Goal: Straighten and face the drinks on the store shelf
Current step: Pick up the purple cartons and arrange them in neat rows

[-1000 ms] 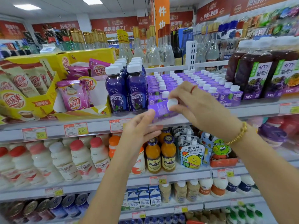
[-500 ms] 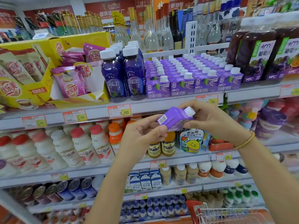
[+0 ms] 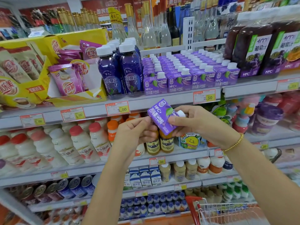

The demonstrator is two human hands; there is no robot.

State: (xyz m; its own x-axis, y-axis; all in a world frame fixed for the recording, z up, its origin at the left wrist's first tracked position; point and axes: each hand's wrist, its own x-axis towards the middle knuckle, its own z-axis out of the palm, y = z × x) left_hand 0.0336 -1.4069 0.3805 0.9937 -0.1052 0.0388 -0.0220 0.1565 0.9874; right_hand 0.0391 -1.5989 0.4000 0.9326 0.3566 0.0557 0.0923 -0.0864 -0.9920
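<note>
Small purple juice carton with white screw cap (image 3: 162, 118) is off the shelf. It is held in the air by both hands, just in front of the grey front edge of the upper shelf (image 3: 162, 101) and below the row of matching purple cartons (image 3: 191, 73). It lies tilted, cap end to the right, printed face toward the camera.

Left hand (image 3: 136, 132): thumb and forefinger pinch the carton's lower left edge, and the other fingers are curled underneath. Right hand (image 3: 199, 122): fingers are wrapped around the cap end and the thumb presses the lower front of the carton. A gold bead bracelet (image 3: 235, 143) is on the right wrist.

On the upper shelf the matching cartons stand upright in packed rows running back from the front edge, front labels facing out. Just left of them, touching, are tall dark-purple plastic bottles with white caps (image 3: 120, 70). At the shelf's left end is an open yellow cardboard display box (image 3: 32, 88) with pink sachets. At its right end are big dark grape juice bottles (image 3: 253, 51).

Red-and-yellow price tags sit on the front edge, one reading 3.00 (image 3: 117, 108) and one reading 2.50 (image 3: 204, 96).

On the next shelf down, white plastic drink bottles with red caps (image 3: 78, 143) fill the left part. Orange juice bottles with dark labels (image 3: 166, 142) are partly hidden behind the hands. A red wire shopping cart (image 3: 211, 211) shows in the bottom right corner.
</note>
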